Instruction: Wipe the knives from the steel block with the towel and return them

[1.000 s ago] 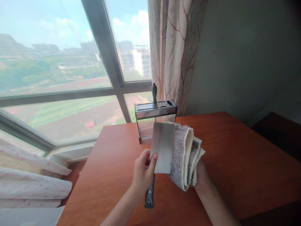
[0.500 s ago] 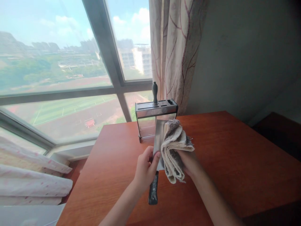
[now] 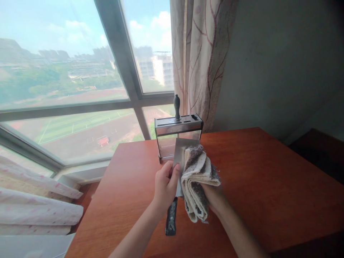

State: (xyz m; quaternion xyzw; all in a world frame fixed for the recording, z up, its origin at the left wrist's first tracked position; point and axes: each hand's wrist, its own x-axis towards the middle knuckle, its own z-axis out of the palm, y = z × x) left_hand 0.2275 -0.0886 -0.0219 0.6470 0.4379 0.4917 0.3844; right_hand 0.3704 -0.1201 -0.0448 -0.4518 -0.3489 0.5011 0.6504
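Observation:
My left hand [image 3: 166, 184] is closed on the edge of a cleaver [image 3: 180, 148], thumb on the near face of its broad metal blade. The cleaver's dark, speckled handle [image 3: 171, 216] points down toward me. A folded grey and cream cloth [image 3: 199, 179] lies against the right part of the blade. My right hand [image 3: 212, 197] is behind the cloth and grips it; most of its fingers are hidden by the folds. Both hands are above the wooden table.
Beyond the blade, a metal-framed knife holder [image 3: 178, 123] with clear sides stands on the reddish wooden table [image 3: 129, 193]. A dark knife handle [image 3: 176, 107] sticks up from its top. Windows [image 3: 64, 79] and a curtain [image 3: 205, 57] are behind the table.
The cloth and my right hand have slid down the blade toward the handle, baring more of its upper part. The cleaver has shifted slightly left.

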